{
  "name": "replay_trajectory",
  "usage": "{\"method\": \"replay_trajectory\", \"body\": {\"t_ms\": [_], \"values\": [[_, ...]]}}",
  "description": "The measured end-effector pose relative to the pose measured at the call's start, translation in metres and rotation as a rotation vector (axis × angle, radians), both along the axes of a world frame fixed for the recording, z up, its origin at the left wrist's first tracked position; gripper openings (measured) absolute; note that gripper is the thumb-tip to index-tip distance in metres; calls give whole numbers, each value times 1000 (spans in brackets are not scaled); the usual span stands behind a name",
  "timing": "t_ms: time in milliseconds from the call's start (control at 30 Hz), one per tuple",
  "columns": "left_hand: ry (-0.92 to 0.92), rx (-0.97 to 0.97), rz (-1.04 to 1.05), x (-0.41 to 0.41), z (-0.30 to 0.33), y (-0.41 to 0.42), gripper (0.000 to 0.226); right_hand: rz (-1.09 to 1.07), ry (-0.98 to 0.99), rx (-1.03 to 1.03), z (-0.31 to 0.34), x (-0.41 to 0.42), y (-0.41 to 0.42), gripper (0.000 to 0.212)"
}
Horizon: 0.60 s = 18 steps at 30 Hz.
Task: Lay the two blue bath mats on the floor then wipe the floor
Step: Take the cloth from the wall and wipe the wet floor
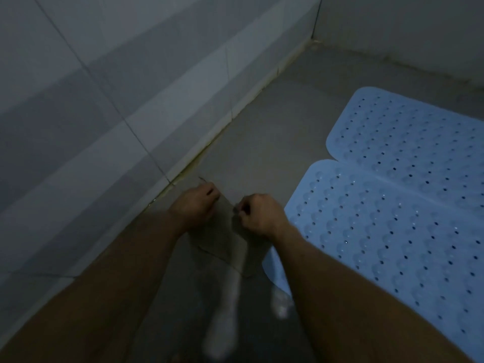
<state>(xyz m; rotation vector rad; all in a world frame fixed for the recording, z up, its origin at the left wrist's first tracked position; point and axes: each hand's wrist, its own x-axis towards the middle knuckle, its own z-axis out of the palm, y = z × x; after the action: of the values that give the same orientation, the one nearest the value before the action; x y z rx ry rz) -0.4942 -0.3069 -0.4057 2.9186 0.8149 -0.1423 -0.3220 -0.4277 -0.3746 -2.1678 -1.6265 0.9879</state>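
Your two mats already lie flat on the floor (275, 121) at your right: the far mat (419, 137) and the near mat (387, 231) sit edge to edge, touching or nearly so along their long sides, both dotted with holes and raised bumps. That half of the job looks done, so what remains is the wiping. Your left hand (195, 205) and right hand (258, 216) are both curled and pinching the top edge of a thin grey cloth (222, 242), which hangs between them and droops toward the floor just beside the wall (104, 100). The light is dim and the cloth is close in tone to the floor, so its lower edge is hard to make out, and you cannot tell from here whether it touches the floor yet. It reads as light, limp and soft, so it will fold and bunch the moment you let one corner go; expect no stiffness to help you. For wiping, I would judge it better to gather it into a pad under a flat palm than to drag it by the corners. The mats look rubbery and flexible; if wet they may slide, so avoid shoving the cloth against the near mat's rim.
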Motion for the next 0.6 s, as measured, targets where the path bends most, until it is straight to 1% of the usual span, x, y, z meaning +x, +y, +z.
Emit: {"method": "replay_trajectory", "body": {"t_ms": [33,100,167,200,233,300,367,467,600], "values": [[-31,-4,-7,-1,-4,-2,22,-21,-17,36,-6,-14,-9,17],[-24,2,-37,-4,-14,-6,23,-66,-125,101,-26,-39,-29,26],[-50,16,-69,-11,-26,-9,31,-99,-177,49,-44,-61,-51,47],[-63,10,-66,-14,-30,-9,36,-116,-161,17,-52,-70,-59,57],[-41,-9,-45,-17,-33,-10,43,-137,-143,7,-58,-77,-64,62],[-6,-69,8,-23,-40,-13,56,-172,-176,8,-66,-85,-66,65],[-1,-117,20,-26,-51,-14,62,-179,-244,3,-70,-88,-62,67],[29,-86,17,-24,-59,-11,62,-185,-265,-30,-72,-83,-52,75],[-12,-19,-16,-13,-62,2,65,-223,-269,-118,-70,-77,-30,87]]}}
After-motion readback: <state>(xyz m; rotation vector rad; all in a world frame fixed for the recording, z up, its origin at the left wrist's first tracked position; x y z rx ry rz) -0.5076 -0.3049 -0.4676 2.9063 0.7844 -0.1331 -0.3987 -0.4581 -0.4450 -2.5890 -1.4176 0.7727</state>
